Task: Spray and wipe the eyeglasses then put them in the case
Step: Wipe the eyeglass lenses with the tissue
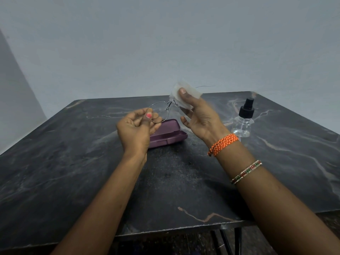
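the left hand (137, 126) pinches the eyeglasses (161, 111) while the right hand (195, 111) pinches a wipe (185, 93) over one lens, so wiping seems underway, with casing left in the open case (169, 134) beneath both.

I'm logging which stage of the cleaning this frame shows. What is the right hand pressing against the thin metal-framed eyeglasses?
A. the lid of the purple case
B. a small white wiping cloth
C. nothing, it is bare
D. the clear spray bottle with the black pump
B: the right hand pinches a small white wiping cloth over one lens of the thin metal-framed eyeglasses, while the left hand holds the other lens rim.
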